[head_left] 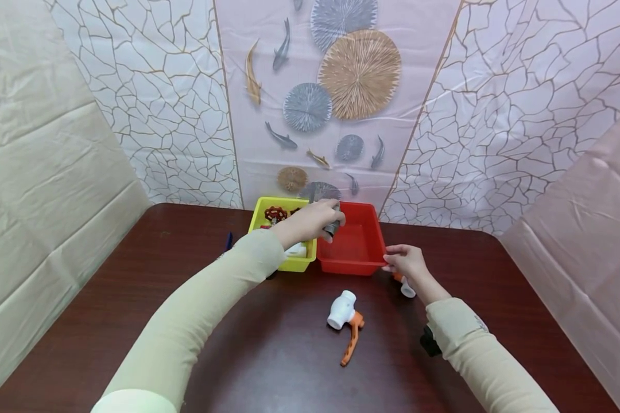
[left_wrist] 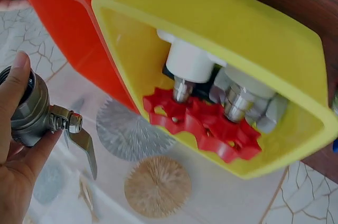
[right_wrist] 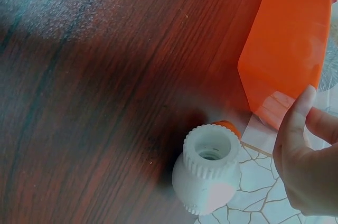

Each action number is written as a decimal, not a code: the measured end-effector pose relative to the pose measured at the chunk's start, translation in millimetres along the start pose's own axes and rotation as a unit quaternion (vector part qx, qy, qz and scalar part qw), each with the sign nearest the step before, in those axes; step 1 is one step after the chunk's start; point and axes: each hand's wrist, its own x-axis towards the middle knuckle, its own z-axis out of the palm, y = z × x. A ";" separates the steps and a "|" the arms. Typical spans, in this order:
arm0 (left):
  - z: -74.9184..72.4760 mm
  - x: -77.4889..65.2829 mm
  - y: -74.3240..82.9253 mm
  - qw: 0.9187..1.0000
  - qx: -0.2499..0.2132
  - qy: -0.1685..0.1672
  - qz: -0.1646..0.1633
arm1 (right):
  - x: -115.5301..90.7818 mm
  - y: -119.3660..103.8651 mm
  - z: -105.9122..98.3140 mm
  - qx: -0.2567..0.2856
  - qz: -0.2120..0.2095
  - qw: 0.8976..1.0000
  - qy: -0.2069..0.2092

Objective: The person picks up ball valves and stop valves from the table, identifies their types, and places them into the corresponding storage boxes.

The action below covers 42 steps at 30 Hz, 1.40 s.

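Observation:
Above the inner rims of two bins, my left hand (head_left: 312,221) grips a grey metal ball valve (left_wrist: 33,110) with a lever handle. Below it is the red bin (head_left: 348,268), whose floor shows bare in the head view. My right hand (head_left: 407,261) pinches that bin's near right corner between thumb and fingers. The yellow bin (head_left: 295,265) stands against the red one on the left. Inside it lie valves with red handwheels (left_wrist: 227,134) and white bodies (left_wrist: 190,63).
A white plastic ball valve (head_left: 342,310) with an orange lever lies on the dark wood table in front of the bins. Another white valve (right_wrist: 208,171) sits beside my right hand. A black object (head_left: 430,342) is partly hidden by my right sleeve. Patterned cloth (head_left: 186,115) hangs behind.

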 end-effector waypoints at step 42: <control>70.0 27.5 18.6 0.999 -0.006 -0.036 -0.035 | -0.8 2.2 0.3 0.001 -0.005 1.000 0.006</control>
